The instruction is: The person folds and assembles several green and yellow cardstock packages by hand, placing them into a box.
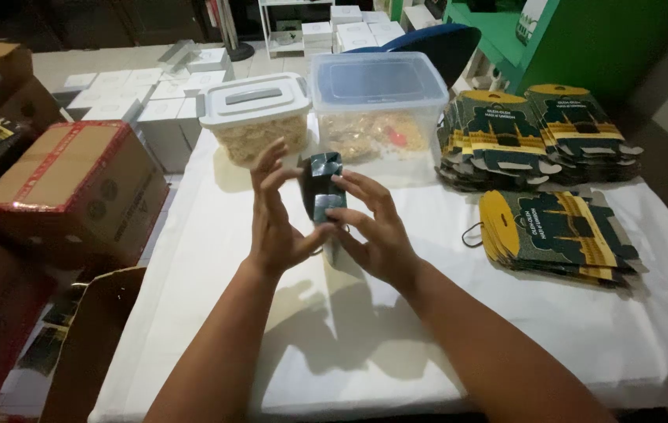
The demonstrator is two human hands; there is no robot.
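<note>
A white-covered table (396,345) stands in a dim room before a green wall (616,39).

A small dark green carton (323,188) is held upright at the centre, between the left hand (275,215) and the right hand (377,227). At one and two o'clock, stacks of flat dark green and yellow carton blanks (537,129) are fanned out; a further stack (557,231) is laid at three o'clock. Two clear plastic tubs (369,106) are set at twelve o'clock. A brown cardboard box with red tape (75,188) is seen at nine o'clock, and white boxes (138,94) at eleven o'clock.
</note>
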